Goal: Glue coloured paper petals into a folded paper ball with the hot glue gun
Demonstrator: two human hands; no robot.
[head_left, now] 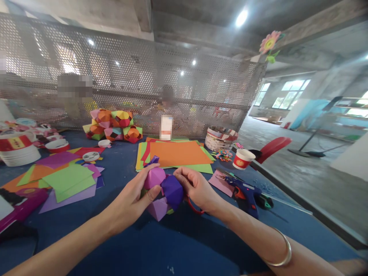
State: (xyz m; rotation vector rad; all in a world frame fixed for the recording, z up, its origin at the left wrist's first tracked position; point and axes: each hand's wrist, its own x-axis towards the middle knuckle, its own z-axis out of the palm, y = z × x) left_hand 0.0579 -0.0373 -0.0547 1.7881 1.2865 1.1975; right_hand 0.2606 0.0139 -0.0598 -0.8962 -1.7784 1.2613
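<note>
Over the blue table (178,245) both hands hold a folded paper ball (163,188) made of pink and purple faceted pieces. My left hand (135,197) grips its pink side from the left, thumb across the front. My right hand (195,188) pinches the dark purple piece on the right side. A silver bangle (283,249) sits on my right forearm. A red loop, perhaps a scissor handle (194,209), shows just under my right hand.
A stack of coloured sheets topped with orange (178,153) lies behind the hands. A blue glue gun (245,193), a paper cup (243,159) and a woven basket (220,138) are on the right. Loose coloured sheets (66,178), finished paper balls (113,124) and bowls (18,149) stand left. A perforated metal screen (129,76) backs the table.
</note>
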